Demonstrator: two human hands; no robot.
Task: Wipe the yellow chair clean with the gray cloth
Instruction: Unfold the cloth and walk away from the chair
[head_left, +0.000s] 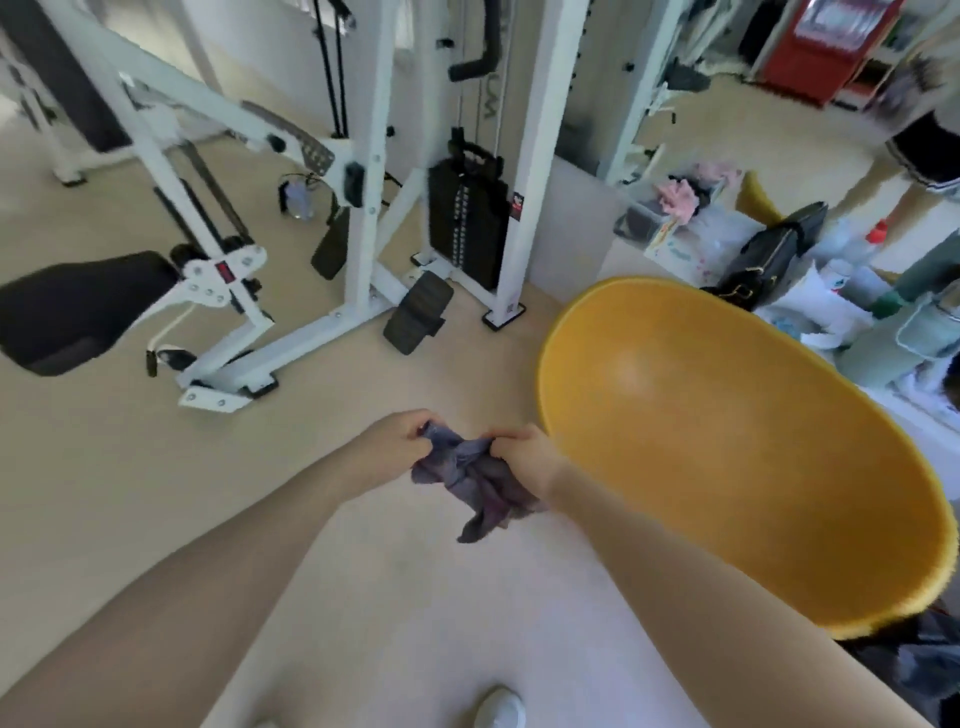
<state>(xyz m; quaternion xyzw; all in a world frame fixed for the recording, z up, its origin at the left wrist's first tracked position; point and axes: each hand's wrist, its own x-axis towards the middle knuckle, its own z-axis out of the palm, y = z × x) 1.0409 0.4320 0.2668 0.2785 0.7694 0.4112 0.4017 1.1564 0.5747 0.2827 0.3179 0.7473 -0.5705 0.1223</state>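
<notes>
The yellow chair (727, 441) is a rounded shell that fills the right of the head view, its hollow seat facing me. The gray cloth (475, 483) hangs bunched in the air just left of the chair's rim. My left hand (397, 444) pinches its upper left corner. My right hand (524, 454) grips the upper right part, close to the chair's left edge but apart from it. The cloth's lower end dangles free above the floor.
A white weight machine (358, 218) with a black padded seat (78, 309) stands on the beige floor to the left and behind. A cluttered table with a black bag (774, 254) and bottles sits behind the chair. Another person's legs (914, 171) show at the top right.
</notes>
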